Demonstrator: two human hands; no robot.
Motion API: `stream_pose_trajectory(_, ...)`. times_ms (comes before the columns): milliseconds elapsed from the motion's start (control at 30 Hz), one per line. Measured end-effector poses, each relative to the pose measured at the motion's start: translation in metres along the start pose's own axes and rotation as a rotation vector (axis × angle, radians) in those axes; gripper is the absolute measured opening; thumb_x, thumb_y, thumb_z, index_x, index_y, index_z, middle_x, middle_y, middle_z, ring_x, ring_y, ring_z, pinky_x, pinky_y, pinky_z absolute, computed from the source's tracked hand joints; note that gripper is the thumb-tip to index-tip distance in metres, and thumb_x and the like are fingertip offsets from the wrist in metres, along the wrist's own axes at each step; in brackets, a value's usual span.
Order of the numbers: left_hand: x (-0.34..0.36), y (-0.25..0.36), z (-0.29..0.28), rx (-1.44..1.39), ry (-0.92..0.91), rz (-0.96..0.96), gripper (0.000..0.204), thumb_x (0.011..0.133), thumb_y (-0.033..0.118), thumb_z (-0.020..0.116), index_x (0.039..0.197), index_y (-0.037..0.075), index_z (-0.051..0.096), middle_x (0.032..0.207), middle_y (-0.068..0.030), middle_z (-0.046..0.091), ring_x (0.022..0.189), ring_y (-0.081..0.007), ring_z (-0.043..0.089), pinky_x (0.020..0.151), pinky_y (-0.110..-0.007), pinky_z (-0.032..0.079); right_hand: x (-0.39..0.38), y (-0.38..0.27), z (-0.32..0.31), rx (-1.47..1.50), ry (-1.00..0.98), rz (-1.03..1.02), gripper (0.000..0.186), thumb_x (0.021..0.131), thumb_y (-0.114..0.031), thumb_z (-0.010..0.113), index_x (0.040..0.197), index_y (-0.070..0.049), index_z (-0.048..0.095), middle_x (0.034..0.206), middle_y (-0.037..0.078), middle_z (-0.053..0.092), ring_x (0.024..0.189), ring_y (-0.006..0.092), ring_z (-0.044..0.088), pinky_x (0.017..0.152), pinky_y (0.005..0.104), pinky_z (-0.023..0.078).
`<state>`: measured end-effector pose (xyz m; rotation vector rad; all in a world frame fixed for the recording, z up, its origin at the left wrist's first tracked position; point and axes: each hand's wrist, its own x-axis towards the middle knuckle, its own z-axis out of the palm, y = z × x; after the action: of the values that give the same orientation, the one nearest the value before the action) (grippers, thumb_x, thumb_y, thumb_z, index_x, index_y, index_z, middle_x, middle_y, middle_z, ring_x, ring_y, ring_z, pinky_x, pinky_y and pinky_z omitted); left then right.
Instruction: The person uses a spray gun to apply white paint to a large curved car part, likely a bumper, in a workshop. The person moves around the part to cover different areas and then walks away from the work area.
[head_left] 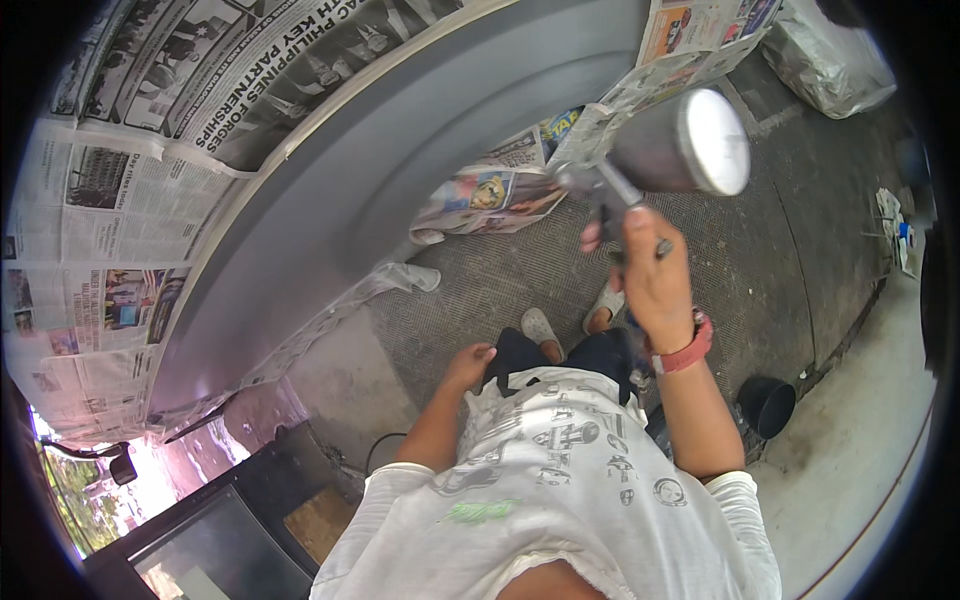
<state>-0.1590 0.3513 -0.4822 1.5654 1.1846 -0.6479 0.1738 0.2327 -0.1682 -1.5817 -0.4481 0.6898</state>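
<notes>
My right hand (655, 280) is wrapped round the handle of a spray gun (610, 190), raised in front of my body. The gun is slightly blurred. A dark cup (655, 150) with a pale round end sits on it, tilted toward the right. To the left of the gun curves a smooth grey vehicle panel (330, 170), apart from the nozzle. Newspaper (110, 215) is taped along its edges. My left hand (468, 366) hangs low beside my waist, fingers loosely curled, with nothing visible in it.
Under my feet lies a dark textured mat (520, 270). A clear plastic bag (830, 60) rests at the far right. Near my right elbow stands a black bucket (768, 405). A dark, glass-topped unit (215, 545) is at lower left, by a thin black cable (375, 448).
</notes>
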Motion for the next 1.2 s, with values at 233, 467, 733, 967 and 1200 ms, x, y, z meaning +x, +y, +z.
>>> stream_pose_trajectory(233,-0.004,0.028,-0.007,-0.137,-0.062,0.079,0.053,0.099,0.04,0.068,0.142,0.011,0.061,0.137,-0.0116,0.067,0.127,-0.0263,0.063,0.109,-0.041,0.047,-0.012,-0.003,0.062,-0.048,-0.393,-0.16,0.051,0.108,-0.037,0.053,0.142,0.001,0.059,0.096,0.013,0.075,0.092,0.0179,0.072,0.088,0.032,0.055)
stream_pose_trajectory(467,-0.086,0.189,-0.04,-0.699,-0.505,0.643,0.021,0.096,0.011,0.073,0.112,0.003,0.063,0.112,-0.0058,0.071,0.102,-0.0162,0.068,0.095,-0.031,0.054,-0.009,-0.01,0.061,0.036,-0.465,-0.023,0.057,0.111,-0.042,0.046,0.151,-0.002,0.051,0.103,0.01,0.073,0.089,0.015,0.067,0.087,0.0323,0.055)
stream_pose_trajectory(733,-0.122,0.252,-0.027,-0.782,-0.627,0.727,0.02,0.092,-0.004,0.073,0.084,0.005,0.057,0.094,-0.0014,0.069,0.089,-0.0089,0.067,0.08,-0.026,0.057,-0.008,0.009,0.031,-0.033,-0.226,-0.271,0.056,0.108,-0.039,0.05,0.15,-0.001,0.052,0.121,0.021,0.072,0.108,0.0217,0.071,0.096,0.0356,0.053)
stream_pose_trajectory(967,-0.127,0.199,-0.01,-0.643,-0.201,0.79,0.009,0.089,-0.004,0.075,0.092,0.001,0.068,0.092,-0.0004,0.07,0.088,-0.0093,0.068,0.083,-0.027,0.056,-0.022,0.009,0.054,-0.073,-0.418,-0.09,0.055,0.107,-0.04,0.053,0.149,-0.005,0.054,0.086,0.018,0.074,0.078,0.0172,0.07,0.083,0.0343,0.054)
stream_pose_trajectory(1200,-0.137,0.193,-0.02,-0.674,-0.037,0.84,0.013,0.089,-0.001,0.076,0.101,0.001,0.073,0.097,-0.0009,0.073,0.09,-0.0089,0.068,0.081,-0.027,0.054,-0.017,0.018,0.075,-0.06,-0.486,-0.139,0.054,0.106,-0.041,0.056,0.147,-0.006,0.056,0.077,0.017,0.071,0.068,0.0196,0.069,0.078,0.0356,0.056)
